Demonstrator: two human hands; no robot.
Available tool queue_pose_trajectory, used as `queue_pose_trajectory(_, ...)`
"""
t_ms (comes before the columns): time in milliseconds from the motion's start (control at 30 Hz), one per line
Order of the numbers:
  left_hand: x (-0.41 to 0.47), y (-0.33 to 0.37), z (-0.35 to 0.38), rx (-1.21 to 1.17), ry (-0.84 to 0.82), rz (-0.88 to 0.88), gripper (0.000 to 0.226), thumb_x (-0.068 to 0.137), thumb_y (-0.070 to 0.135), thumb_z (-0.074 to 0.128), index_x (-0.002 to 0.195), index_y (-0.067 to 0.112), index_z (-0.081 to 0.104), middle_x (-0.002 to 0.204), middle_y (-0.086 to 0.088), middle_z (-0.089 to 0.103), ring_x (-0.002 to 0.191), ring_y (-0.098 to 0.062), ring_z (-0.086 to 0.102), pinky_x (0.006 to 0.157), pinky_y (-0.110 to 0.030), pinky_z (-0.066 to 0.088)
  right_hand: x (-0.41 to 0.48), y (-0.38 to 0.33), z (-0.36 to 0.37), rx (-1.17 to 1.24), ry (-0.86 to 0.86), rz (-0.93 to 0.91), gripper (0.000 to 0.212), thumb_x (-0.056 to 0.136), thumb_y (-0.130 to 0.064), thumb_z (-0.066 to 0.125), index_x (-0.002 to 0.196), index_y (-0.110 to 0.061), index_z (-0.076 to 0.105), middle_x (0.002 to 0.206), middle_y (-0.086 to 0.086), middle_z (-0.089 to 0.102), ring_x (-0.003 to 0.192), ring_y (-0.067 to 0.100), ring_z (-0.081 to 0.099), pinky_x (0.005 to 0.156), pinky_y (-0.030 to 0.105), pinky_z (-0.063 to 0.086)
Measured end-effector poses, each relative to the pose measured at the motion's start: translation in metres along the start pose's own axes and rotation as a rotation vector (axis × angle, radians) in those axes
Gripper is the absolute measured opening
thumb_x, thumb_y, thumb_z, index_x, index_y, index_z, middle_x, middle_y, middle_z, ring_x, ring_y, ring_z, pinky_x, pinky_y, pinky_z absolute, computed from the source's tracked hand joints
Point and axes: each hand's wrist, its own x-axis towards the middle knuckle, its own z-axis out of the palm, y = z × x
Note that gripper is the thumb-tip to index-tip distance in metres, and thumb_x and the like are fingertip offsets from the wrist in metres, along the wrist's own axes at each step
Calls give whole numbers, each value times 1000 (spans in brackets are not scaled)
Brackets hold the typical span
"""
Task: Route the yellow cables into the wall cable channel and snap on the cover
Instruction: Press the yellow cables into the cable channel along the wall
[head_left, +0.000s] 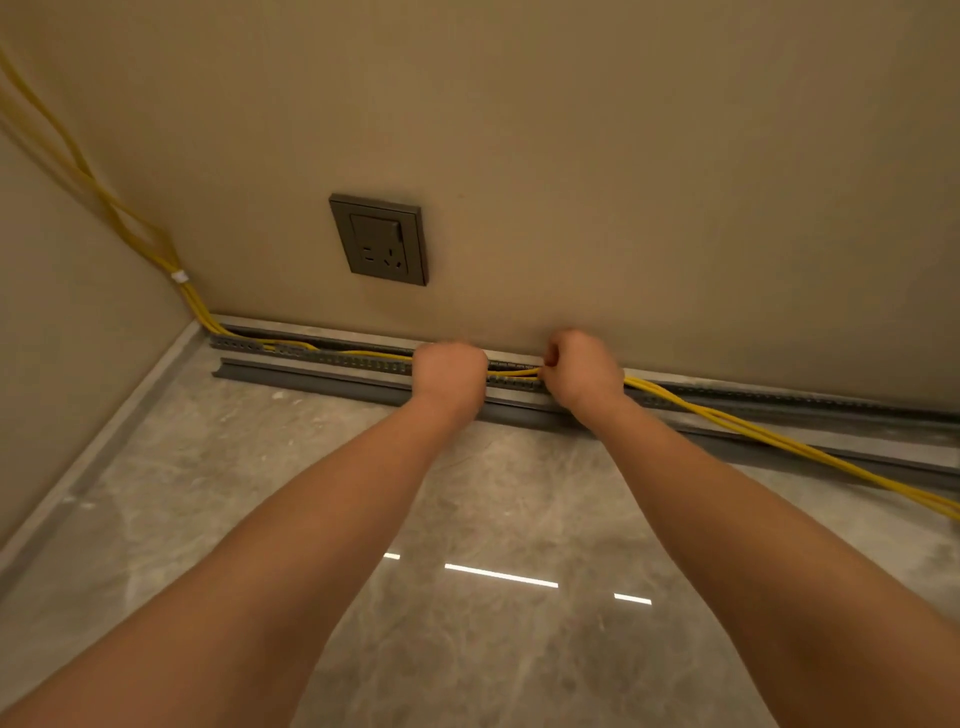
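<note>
A grey slotted cable channel runs along the foot of the wall. Yellow cables come down the left corner, lie inside the channel on the left, then leave it past my right hand and trail across the floor to the right. My left hand is closed over the channel and the cables. My right hand pinches the cables just to the right of it, with a short stretch of cable showing between the two hands. The long grey cover lies loose on the floor in front of the channel.
A dark wall socket sits above the channel, left of my hands. A white tie binds the cables in the left corner. The floor is glossy marble tile with light reflections. The left wall meets the back wall at the corner.
</note>
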Motion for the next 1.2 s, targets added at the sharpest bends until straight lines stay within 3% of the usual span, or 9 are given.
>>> queue_pose_trajectory(133,-1,22,1,-159,80,138,28,90,18,50,112,20,68,110,-6,63,104,-29,62,74,-35,49,2,2,1,-28,-47,-36,13,85,-13,56,93,-14,66,110,14,64,101,35,61,78,36,49)
queue_pose_trajectory(300,-6,41,7,-188,128,183,28,89,19,48,112,21,66,106,-4,62,95,-29,63,66,-35,44,0,11,1,23,-83,-78,20,85,-7,52,101,-10,64,119,16,56,105,37,58,85,40,49)
queue_pose_trajectory(467,-6,46,8,-113,125,191,25,90,21,48,105,19,67,101,-4,61,88,-30,65,59,-31,33,-1,13,1,52,-84,-98,18,83,-5,53,98,-11,61,116,15,56,101,35,57,79,39,50)
queue_pose_trajectory(700,4,59,-5,-72,54,173,22,89,19,54,101,13,71,105,-7,65,94,-29,67,64,-29,37,-1,19,-4,-60,-63,-66,23,85,-19,54,107,-11,55,117,13,58,105,34,57,72,35,42)
queue_pose_trajectory(967,7,67,-8,-45,-11,117,19,89,11,56,102,13,69,106,-6,65,96,-27,66,65,-30,40,-4,36,-14,-91,42,42,21,88,-23,49,96,-9,62,104,16,67,95,36,62,67,33,42)
queue_pose_trajectory(1133,10,74,-13,-41,-61,81,16,84,6,61,92,17,69,93,-1,68,88,-24,67,61,-27,39,-11,59,-28,-137,-88,118,37,89,-43,46,87,-13,67,90,9,68,87,32,63,65,29,40)
queue_pose_trajectory(1200,11,76,-16,-42,-83,58,18,82,4,62,90,18,69,78,1,62,77,-23,63,55,-24,35,-14,70,-37,-73,-153,173,38,87,-47,48,83,-15,67,82,6,69,82,29,64,60,28,39)
